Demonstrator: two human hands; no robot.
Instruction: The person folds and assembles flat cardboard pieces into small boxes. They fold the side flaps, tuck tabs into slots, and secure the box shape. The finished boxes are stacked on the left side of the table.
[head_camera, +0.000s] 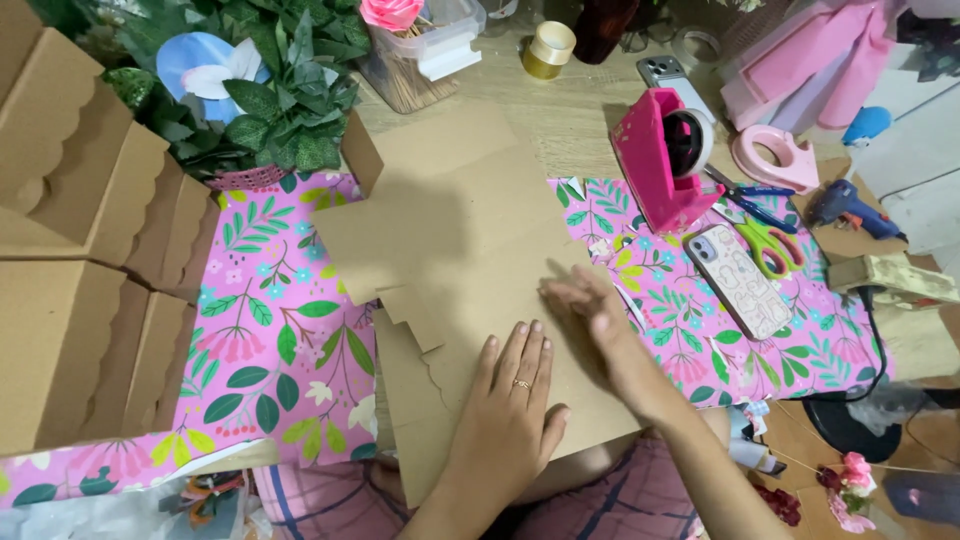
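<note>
Two hands flat on a brown die-cut cardboard sheet (460, 230) that lies unfolded mid-table on a pink floral cloth (270, 340). Left hand (510, 410): palm down, fingers spread and released, pressing the sheet's near part; ring on one finger. Right hand (590, 305): blurred, open, fingers laid on the sheet toward its right edge, grasping nothing. Sheet's near edge overhangs the table's near edge, over the lap. Right of the sheet: phone in patterned case (740, 280) on the cloth, green-handled scissors (765, 245) just beyond it. Stacked folded cardboard boxes (80, 250) along the left edge. Farther back: pink tape dispenser (660, 155) at the cloth's far right, blue glue gun (850, 205) toward the right edge, artificial greenery (270, 90) at the far left corner, gold ribbon roll (548, 48) near the far edge.
</note>
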